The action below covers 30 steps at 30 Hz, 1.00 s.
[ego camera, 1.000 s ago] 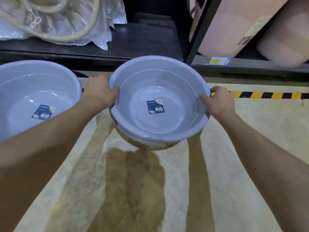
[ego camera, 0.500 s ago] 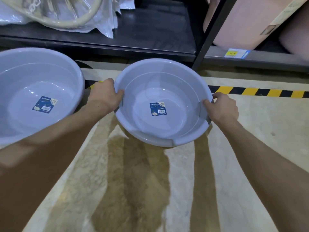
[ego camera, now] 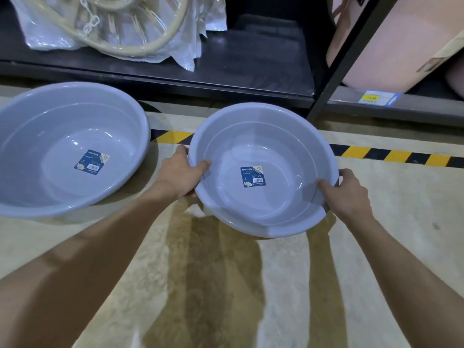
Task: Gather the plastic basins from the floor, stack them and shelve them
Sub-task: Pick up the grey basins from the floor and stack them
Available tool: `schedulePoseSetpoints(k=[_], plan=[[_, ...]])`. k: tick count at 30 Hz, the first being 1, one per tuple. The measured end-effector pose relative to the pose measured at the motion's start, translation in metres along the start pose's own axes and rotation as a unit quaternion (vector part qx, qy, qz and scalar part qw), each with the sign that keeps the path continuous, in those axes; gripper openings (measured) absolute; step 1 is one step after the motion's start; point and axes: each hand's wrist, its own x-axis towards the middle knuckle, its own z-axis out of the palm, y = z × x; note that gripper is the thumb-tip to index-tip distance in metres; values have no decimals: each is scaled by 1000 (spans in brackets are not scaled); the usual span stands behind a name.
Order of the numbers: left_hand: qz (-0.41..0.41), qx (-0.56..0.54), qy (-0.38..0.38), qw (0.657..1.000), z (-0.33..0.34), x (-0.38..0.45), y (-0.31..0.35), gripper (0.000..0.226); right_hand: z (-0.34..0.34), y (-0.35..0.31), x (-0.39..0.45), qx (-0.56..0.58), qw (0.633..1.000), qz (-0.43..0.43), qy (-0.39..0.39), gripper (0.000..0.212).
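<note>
From the head camera, the left hand (ego camera: 182, 175) and right hand (ego camera: 347, 194) are each closed on opposite rims of the small basin (ego camera: 261, 172), held just above the floor (ego camera: 376, 247) in front of the dark shelf (ego camera: 226, 66). A second rim shows beneath it, so it looks already nested. To its left sits the big basin (ego camera: 67, 149); the stacking step seems in hand, and next I'd guess the small one goes into it, lowered level and centred.
</note>
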Motion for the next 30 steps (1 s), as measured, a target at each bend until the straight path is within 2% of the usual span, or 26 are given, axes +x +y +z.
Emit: schedulePoseSetpoints(k=[3,7,10,13,17,23,30], plan=[[-2,-28,-25,999,4,-14,-3,39,6,5,-13,57,998,-3,-18,44],[25,6,17,1000,5,-16,3,21,1,-4,-16,67,998,-15,-1,39],[34,-3,32,999,-7,-17,11,25,-10,-18,-17,64,998,-26,11,30],[45,-6,48,998,-28,-21,20,29,-22,-39,-22,70,996,-55,33,31],[56,-12,108,993,-72,-26,28,24,-37,-90,-30,79,993,-81,33,30],[37,-27,172,984,-171,-40,16,20,-39,-190,-57,102,984,-147,12,30],[-9,3,278,961,-274,-67,-45,16,14,-300,-95,102,970,-214,-46,28]])
